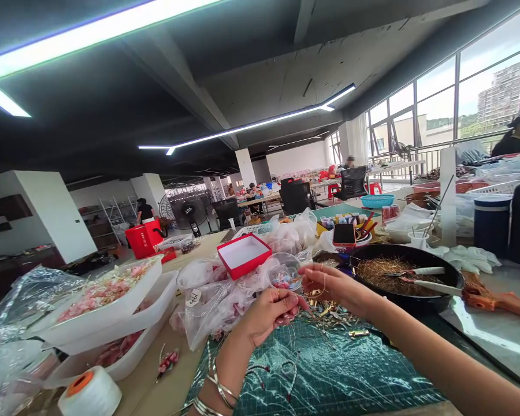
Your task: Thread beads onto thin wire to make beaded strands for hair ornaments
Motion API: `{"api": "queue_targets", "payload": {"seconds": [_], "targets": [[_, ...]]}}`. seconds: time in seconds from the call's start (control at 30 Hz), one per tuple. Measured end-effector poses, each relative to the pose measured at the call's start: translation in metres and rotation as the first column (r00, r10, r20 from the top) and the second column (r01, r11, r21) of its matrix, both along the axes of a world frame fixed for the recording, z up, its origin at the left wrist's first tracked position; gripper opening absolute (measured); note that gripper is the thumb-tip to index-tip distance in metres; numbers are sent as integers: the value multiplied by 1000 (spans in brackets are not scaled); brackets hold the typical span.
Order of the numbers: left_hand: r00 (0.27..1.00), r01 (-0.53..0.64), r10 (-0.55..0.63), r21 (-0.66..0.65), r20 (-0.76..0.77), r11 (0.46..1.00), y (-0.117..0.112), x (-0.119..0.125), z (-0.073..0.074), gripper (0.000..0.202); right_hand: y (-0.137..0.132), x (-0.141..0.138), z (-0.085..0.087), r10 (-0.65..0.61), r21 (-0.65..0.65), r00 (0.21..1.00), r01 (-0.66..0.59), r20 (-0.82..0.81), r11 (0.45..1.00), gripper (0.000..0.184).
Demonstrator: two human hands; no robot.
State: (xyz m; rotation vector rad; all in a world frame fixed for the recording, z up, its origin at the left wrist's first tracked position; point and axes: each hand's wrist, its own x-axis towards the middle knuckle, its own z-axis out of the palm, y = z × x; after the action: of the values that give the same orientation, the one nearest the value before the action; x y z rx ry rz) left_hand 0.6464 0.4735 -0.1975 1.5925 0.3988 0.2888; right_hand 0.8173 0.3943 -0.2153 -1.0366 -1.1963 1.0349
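Note:
My left hand [268,315] is curled closed over the green cutting mat [329,375], pinching something small that I cannot make out. My right hand [329,283] is just to its right, fingers pinched on a thin gold wire piece [318,292]. The two hands nearly touch. A clear round plastic case [285,271] with small coloured bits sits right behind them. Small gold metal parts [333,315] lie scattered on the mat below the hands. Bangles ring my left wrist.
A black round pan [409,274] of dry straw-like fibres with two tools stands at right. Stacked white trays [108,312] of pink flowers lie left, a red box lid [244,254] on plastic bags behind, a white thread spool [91,396] near left. People work far off.

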Motion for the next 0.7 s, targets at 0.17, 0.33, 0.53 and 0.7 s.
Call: {"api": "queue_targets", "payload": {"seconds": [0.17,0.33,0.53,0.7], "targets": [[995,-63,71,-100,74,993,5,2,-4,30,-4,-12,-19,110,-33,980,-117,-164,993,28],[998,-63,64,-72,14,995,8,4,-9,27,5,-19,-18,38,3,993,-37,-116,999,28],[993,-100,111,-181,51,978,15,-1,-17,23,7,-19,-26,-50,55,990,57,-135,997,26],[976,-150,187,-283,109,947,25,-3,-29,24,5,-21,-30,-63,77,961,87,-268,993,24]]}}
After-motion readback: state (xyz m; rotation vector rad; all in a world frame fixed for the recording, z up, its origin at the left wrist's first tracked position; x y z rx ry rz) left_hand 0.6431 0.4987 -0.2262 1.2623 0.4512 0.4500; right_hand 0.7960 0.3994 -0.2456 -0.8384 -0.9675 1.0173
